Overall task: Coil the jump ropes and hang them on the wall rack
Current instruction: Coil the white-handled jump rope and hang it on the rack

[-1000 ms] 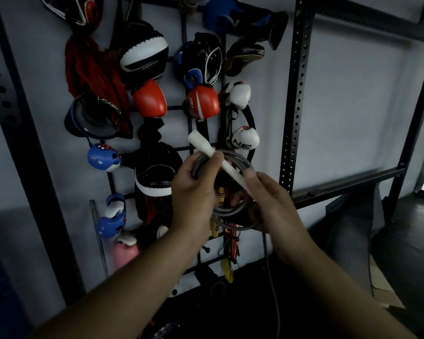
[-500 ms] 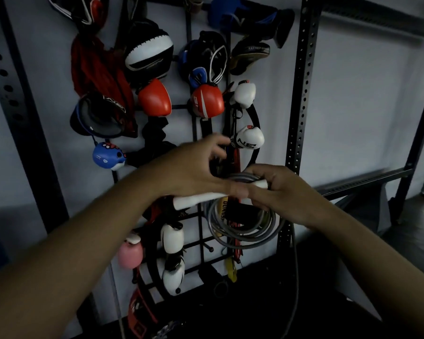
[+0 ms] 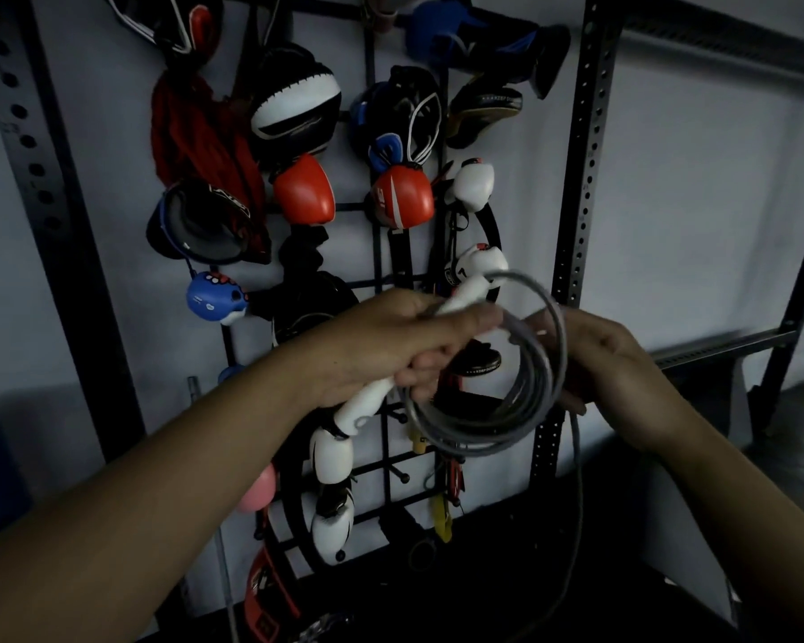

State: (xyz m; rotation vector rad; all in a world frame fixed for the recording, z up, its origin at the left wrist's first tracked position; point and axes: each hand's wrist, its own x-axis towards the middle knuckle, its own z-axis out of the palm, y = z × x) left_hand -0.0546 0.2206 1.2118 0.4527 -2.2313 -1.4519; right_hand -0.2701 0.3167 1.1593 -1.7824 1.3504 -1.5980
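A grey jump rope (image 3: 497, 424) is wound into several loops in front of the wall rack (image 3: 384, 471). My left hand (image 3: 391, 341) grips its white handle (image 3: 363, 410), which runs slantwise from lower left to upper right, together with the left side of the coil. My right hand (image 3: 609, 359) holds the coil's right side, partly behind the loops. A loose end of the rope (image 3: 576, 480) hangs down from my right hand toward the dark floor.
The black grid rack carries boxing gloves in red (image 3: 305, 190), white (image 3: 330, 452) and blue (image 3: 217, 297), focus pads and a black hoop. Bare pegs stick out low on the grid (image 3: 402, 478). Perforated black uprights (image 3: 576, 178) flank it; a shelf rail (image 3: 725, 348) runs right.
The white handle has swung from lying level to slanting up to the right. My left hand has closed around it and the coil's left side. The coil has risen slightly.
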